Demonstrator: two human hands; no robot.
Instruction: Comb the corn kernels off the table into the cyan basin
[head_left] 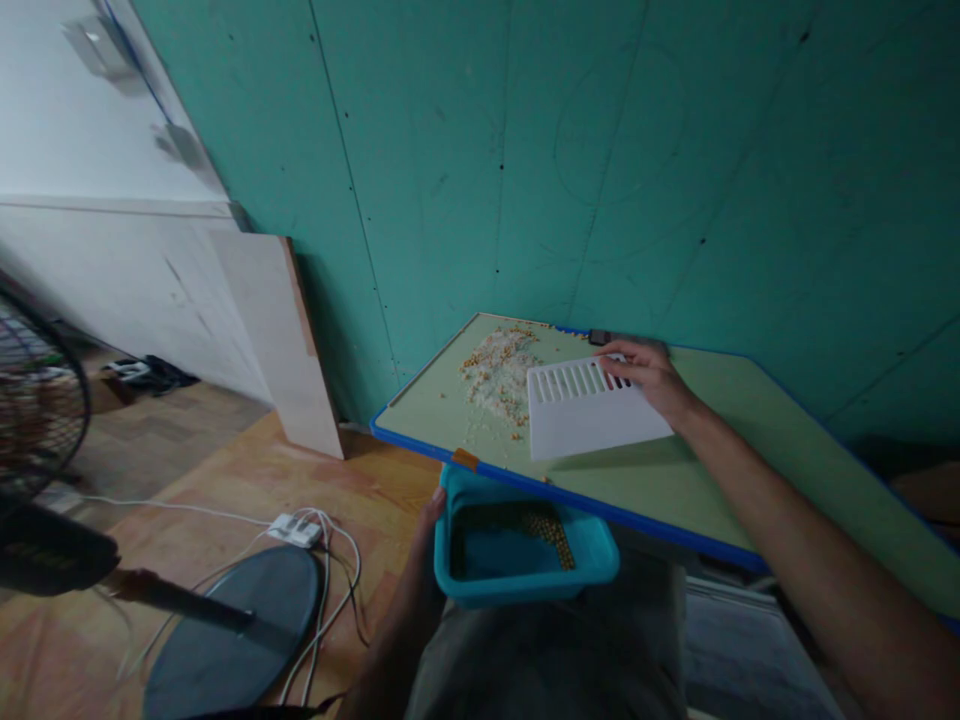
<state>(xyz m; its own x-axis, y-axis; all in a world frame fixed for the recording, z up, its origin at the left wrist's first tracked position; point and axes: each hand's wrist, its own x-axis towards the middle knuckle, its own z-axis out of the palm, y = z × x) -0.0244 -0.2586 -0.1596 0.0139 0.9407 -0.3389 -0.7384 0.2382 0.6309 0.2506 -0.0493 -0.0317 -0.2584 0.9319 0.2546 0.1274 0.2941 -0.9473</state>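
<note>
My right hand [651, 378] grips the top right edge of a white slotted plastic board [589, 412] that stands on the green table [675, 470], right of a heap of white and yellow grains [499, 372]. My left hand [426, 522] holds the left side of a teal tub [517, 548] below the table's blue front edge. Yellow kernels [555, 532] lie in the tub's right part. Only the thumb side of the left hand shows; its fingers are hidden behind the tub.
A teal wall [600, 150] rises behind the table. A fan with a round dark base [232, 632] stands at the left on the wooden floor. White cables and a power strip [296, 528] lie beside it. A pale board [277, 340] leans on the wall.
</note>
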